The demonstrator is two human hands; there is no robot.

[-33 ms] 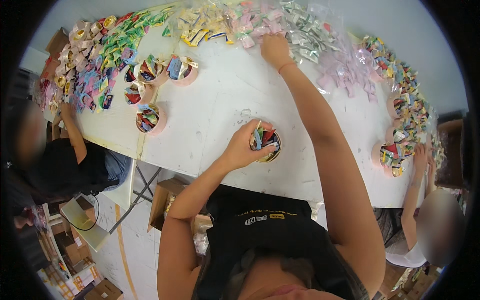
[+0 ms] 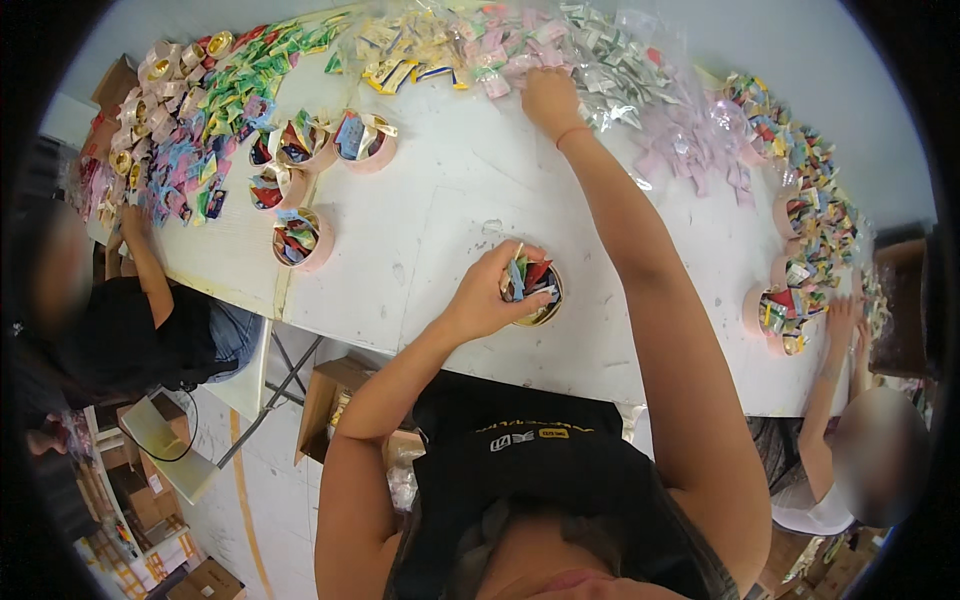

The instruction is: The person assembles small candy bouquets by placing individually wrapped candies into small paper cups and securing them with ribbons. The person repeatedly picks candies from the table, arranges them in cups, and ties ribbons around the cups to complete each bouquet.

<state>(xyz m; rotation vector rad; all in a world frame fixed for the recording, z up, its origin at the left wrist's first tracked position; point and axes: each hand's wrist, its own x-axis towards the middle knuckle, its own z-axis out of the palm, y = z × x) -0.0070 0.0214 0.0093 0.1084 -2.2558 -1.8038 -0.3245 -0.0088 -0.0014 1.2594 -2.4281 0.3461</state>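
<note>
The left hand (image 2: 487,298) has its fingers curled around the small round tub (image 2: 534,285) of coloured sachets near on the white desk (image 2: 440,215). The right hand (image 2: 548,100) reaches far, fingers closed on the sachet pile (image 2: 500,45).

- Bench (image 2: 440,210): spans the frame from upper left to right edge; its near edge runs across the middle.
- Round tub of sachets (image 2: 535,285): on the bench at centre, near the near edge; the left hand (image 2: 487,297) rests on its left rim.
- Right hand (image 2: 548,100): upper centre, on the heap of sachets (image 2: 520,45) along the bench's far edge.
- Four filled tubs (image 2: 300,160): clustered left of centre, between the far heap and the near edge.
- Further tubs (image 2: 785,320): right end of the bench, just before a co-worker's hand (image 2: 838,315).
- Cardboard box (image 2: 325,395): under the bench, lower left of centre.
- Second co-worker's arm (image 2: 145,265): far left, at the bench's left end.
</note>
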